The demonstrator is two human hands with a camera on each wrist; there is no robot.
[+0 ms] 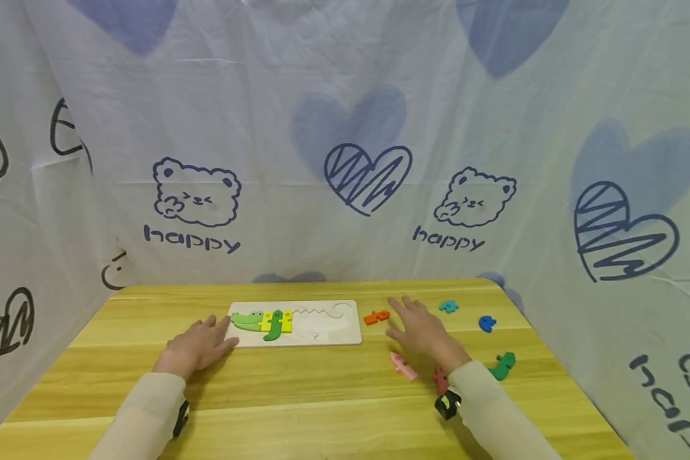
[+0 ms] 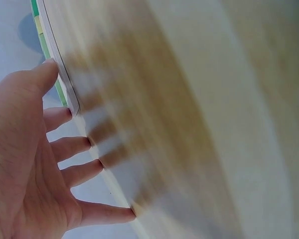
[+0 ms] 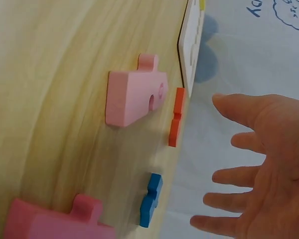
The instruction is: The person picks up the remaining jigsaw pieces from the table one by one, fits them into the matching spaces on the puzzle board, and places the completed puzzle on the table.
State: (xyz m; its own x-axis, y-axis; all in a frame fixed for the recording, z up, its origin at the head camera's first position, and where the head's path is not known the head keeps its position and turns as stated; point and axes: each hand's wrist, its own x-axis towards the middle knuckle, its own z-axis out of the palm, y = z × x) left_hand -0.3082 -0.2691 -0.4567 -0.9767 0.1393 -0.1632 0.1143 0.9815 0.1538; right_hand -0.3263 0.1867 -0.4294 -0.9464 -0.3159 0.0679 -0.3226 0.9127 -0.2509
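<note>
Partly filled, the board (image 1: 324,329) lay on the table (image 1: 310,402), crocodile head (image 1: 247,322), two yellow pieces (image 1: 288,321) and green leg (image 1: 273,328) set in, its right side bare. The left hand (image 1: 200,345), fingers extended, touched its left end; the right hand (image 1: 421,329), spread, gripped nothing. An orange piece (image 1: 376,317) and five others (image 1: 486,324) lay loose.

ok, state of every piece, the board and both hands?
Puzzle board: partly filled, right part bare
Crocodile head piece: on board
Yellow pieces: on board
Green leg piece: on board
Orange piece: off board
Light pink piece: off board
Darker pink piece: off board, partly hidden
Light blue piece: off board
Dark blue piece: off board
Curved green piece: off board
Left hand: spread, at board's left end
Right hand: spread, holding nothing
</note>
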